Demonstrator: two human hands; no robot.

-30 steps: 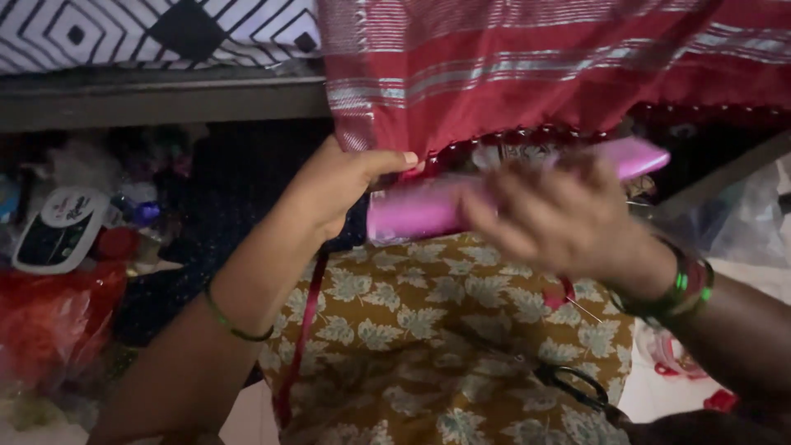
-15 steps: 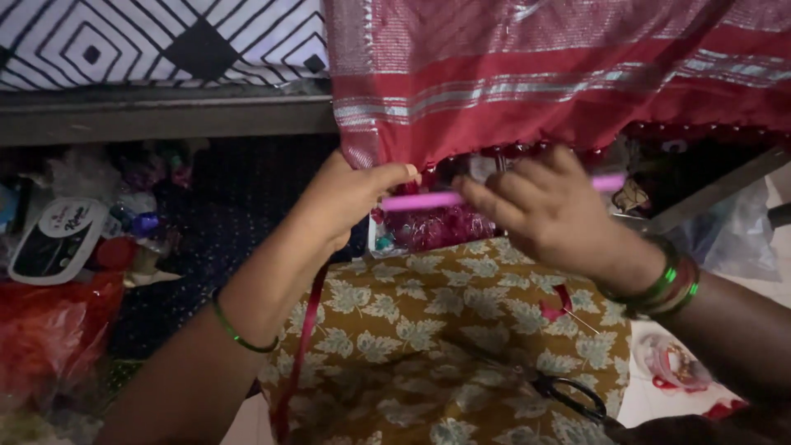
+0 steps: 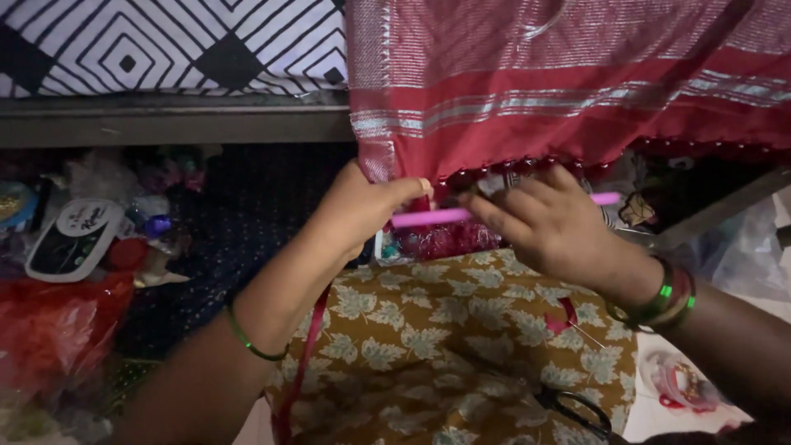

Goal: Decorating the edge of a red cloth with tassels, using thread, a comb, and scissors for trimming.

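Both hands share one grip on a thin pink rod (image 3: 437,217), held level just under the beaded lower edge of the red striped cloth (image 3: 568,91). Left hand (image 3: 362,210) pinches the rod's left end, thumb on top against the cloth's corner; right hand (image 3: 548,227) curls its fingers over the middle, and the far tip pokes out to the right. Now by size: that red cloth hangs down from the upper right, silver bands across it. Beside it, upper left, a black-and-white diamond-pattern sheet (image 3: 165,45) lies over a ledge. Below the hands spreads a mustard leaf-print fabric (image 3: 445,346), a red ribbon (image 3: 301,363) trailing along its left side. Left, a red plastic bag (image 3: 58,330) and a white oval device (image 3: 74,239) sit among clutter. Black scissors (image 3: 577,408) lie at the fabric's lower right. Green bangles (image 3: 667,297) ring the right wrist.
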